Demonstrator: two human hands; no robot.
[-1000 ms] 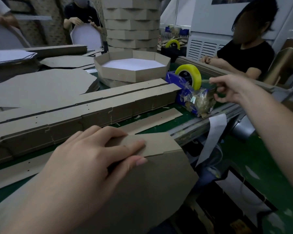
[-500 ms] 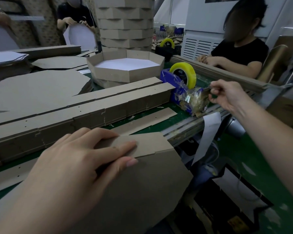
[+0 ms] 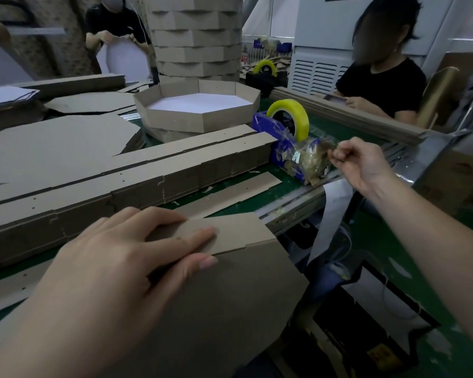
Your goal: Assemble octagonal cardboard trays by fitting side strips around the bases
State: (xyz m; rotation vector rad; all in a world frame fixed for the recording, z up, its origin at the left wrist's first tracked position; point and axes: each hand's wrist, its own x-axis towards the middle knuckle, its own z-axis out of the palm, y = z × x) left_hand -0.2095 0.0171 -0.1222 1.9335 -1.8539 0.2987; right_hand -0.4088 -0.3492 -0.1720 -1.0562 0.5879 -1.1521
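My left hand (image 3: 126, 266) grips a folded side strip (image 3: 230, 233) against the edge of a brown octagonal base (image 3: 216, 309) at the table's near edge; thumb in front, fingers on top. My right hand (image 3: 358, 162) is at the blue tape dispenser (image 3: 279, 143) with its yellow tape roll (image 3: 290, 115), fingers pinched on the clear tape end beside a wad of used tape. A long stack of side strips (image 3: 148, 175) lies across the table. A finished octagonal tray (image 3: 200, 115) with a white bottom sits behind it.
A tall stack of finished trays (image 3: 197, 36) rises at the back. Flat octagonal bases (image 3: 52, 148) lie at left. A loose strip (image 3: 238, 189) rests on the green table. A person in black sits at right behind a cardboard rail (image 3: 347, 115); another stands at the back left.
My right hand has dropped from beside the dispenser to its front and pinched the tape end. The left hand keeps its hold on the strip and base.
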